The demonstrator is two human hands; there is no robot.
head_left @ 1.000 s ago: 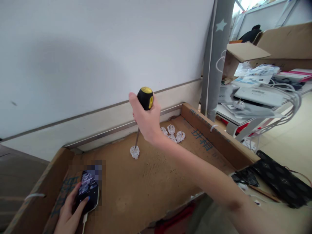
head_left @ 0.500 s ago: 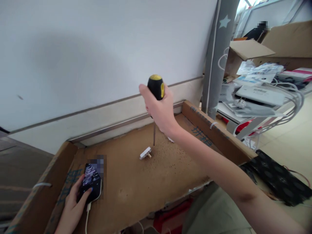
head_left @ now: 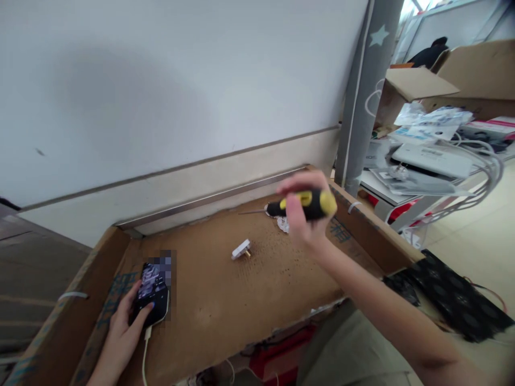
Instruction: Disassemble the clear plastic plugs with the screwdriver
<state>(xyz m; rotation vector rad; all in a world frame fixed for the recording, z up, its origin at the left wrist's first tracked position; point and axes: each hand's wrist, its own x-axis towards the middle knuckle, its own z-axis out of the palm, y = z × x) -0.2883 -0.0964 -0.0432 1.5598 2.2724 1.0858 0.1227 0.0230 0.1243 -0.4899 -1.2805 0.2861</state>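
Screwdriver (head_left: pixel 300 205) level in right hand (head_left: pixel 302 222), beside cardboard edge (head_left: pixel 362 228), plug (head_left: pixel 241 250) apart

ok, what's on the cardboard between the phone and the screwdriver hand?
Only the white plug, lying on its side on the cardboard, between the phone in the left hand and the right hand holding the screwdriver. Head view.

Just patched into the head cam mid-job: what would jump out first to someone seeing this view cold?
First the right hand, raised over the far right of the cardboard tray, gripping a black-and-yellow screwdriver held level, its shaft pointing left. Next, a small white plug lying on its side mid-tray. At the near left corner the left hand holds a phone with a white cable.
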